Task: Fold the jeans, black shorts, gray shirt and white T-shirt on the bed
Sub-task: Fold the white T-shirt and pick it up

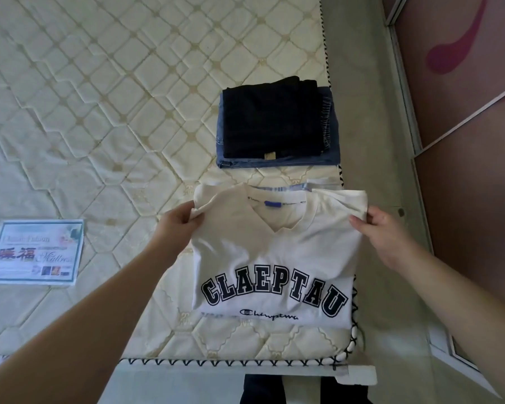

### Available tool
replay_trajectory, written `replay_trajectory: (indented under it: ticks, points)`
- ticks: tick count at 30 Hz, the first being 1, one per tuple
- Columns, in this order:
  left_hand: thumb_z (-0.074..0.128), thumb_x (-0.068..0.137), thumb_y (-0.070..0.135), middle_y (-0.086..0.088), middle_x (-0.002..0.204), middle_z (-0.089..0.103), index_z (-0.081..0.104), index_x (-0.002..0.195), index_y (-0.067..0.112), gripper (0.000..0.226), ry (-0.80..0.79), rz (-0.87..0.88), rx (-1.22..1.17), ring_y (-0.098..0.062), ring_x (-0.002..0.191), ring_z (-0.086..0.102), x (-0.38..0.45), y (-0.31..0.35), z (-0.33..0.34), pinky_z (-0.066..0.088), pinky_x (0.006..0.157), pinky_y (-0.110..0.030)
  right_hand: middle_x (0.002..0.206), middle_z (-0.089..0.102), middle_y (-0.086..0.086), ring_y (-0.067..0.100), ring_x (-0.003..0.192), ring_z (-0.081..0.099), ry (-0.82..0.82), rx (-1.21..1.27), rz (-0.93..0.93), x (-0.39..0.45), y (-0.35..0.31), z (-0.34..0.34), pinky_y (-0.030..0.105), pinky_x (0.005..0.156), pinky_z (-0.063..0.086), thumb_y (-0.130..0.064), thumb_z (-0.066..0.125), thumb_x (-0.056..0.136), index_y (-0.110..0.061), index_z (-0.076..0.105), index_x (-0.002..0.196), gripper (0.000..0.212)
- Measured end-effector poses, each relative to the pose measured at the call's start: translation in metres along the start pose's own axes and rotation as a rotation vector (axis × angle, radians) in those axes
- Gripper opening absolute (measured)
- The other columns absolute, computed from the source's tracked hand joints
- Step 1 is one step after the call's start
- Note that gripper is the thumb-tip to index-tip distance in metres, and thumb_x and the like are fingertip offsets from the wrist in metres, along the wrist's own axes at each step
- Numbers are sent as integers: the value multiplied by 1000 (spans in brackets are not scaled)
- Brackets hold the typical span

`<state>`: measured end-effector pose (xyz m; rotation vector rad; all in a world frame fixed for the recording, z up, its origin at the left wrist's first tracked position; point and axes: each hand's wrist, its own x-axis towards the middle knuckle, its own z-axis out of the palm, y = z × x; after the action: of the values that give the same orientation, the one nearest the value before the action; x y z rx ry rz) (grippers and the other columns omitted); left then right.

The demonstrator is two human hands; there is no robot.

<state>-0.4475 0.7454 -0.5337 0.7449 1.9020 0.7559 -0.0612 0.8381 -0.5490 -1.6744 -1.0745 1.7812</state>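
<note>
A white T-shirt (277,258) with dark block letters lies folded to a rectangle near the mattress's front right corner. My left hand (177,225) pinches its upper left corner. At the upper right corner, my right hand (382,231) pinches the fabric too. A strip of pale blue-gray cloth (292,188), perhaps the gray shirt, peeks out under the T-shirt's far edge. Farther back, folded black shorts (271,121) sit on top of folded blue jeans (330,158).
The quilted cream mattress (99,112) stretches out to the left and far side. A printed label (35,252) lies on it at the left. A grey floor strip (370,126) and a brown wardrobe door (464,141) run along the right.
</note>
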Motion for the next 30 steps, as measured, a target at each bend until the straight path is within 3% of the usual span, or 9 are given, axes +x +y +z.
replay_trajectory:
  ticks: [2, 6, 10, 13, 16, 19, 22, 28, 30]
  points:
    - [62, 88, 2, 3, 86, 74, 76, 88, 32, 33, 3, -22, -41, -10, 79, 68, 16, -9, 4, 53, 72, -26, 86, 75, -13, -2, 79, 69, -5, -3, 6, 18, 5, -2, 10, 68, 51, 2, 55, 93, -17, 64, 105, 24]
    - [65, 87, 7, -6, 95, 69, 68, 97, 15, 13, -35, -173, -108, -26, 93, 65, 53, -33, 17, 54, 84, -39, 98, 71, -3, 3, 79, 69, -22, -5, 35, 50, 17, 1, 15, 67, 52, 1, 57, 93, -13, 64, 113, 26]
    - [74, 82, 42, -5, 111, 69, 62, 119, 15, 47, -38, -251, -99, -21, 98, 67, 86, -35, 29, 54, 76, -31, 102, 73, 0, 7, 79, 71, 3, -11, 72, 77, 23, 12, 21, 66, 54, -15, 65, 92, -20, 66, 103, 12]
    - [74, 78, 54, -1, 107, 69, 63, 116, 23, 50, -12, -232, -16, -20, 96, 67, 102, -29, 27, 55, 80, -33, 111, 69, 16, 26, 99, 68, 96, -125, 21, 90, 25, 16, 45, 92, 53, -25, 63, 94, -9, 65, 101, 18]
    - [73, 81, 47, 0, 100, 70, 66, 106, 38, 28, -7, -88, 57, -12, 83, 69, 105, -25, 21, 55, 67, -25, 107, 71, 16, 30, 98, 68, 74, -135, -50, 89, 22, 16, 52, 97, 49, -27, 64, 94, -14, 68, 99, 15]
    - [67, 80, 48, 6, 91, 73, 67, 100, 45, 21, 20, 67, 143, -10, 81, 67, 104, -25, 14, 55, 73, -29, 108, 66, 25, 23, 88, 62, 64, -150, -102, 92, 21, 11, 51, 95, 48, -29, 66, 92, -10, 68, 101, 20]
    - [62, 87, 39, 17, 91, 71, 62, 99, 49, 15, 34, 135, 171, 2, 69, 62, 108, -29, 16, 49, 65, -23, 104, 70, 20, 19, 86, 63, 52, -137, -124, 101, 22, 8, 39, 85, 49, -26, 66, 92, -15, 71, 96, 12]
    - [59, 93, 26, 4, 99, 72, 60, 95, 51, 25, 103, 103, 6, -19, 80, 64, 130, -28, 33, 52, 68, -35, 94, 74, -2, 13, 85, 67, 110, -144, -85, 133, 29, 9, 32, 81, 51, -24, 67, 91, -24, 71, 87, 6]
    - [59, 94, 26, 0, 107, 69, 55, 112, 50, 30, 101, 48, -77, -20, 90, 65, 138, -32, 39, 53, 77, -38, 99, 73, 0, 15, 88, 68, 142, -183, -71, 146, 35, 8, 32, 78, 52, -27, 67, 91, -24, 69, 90, 4]
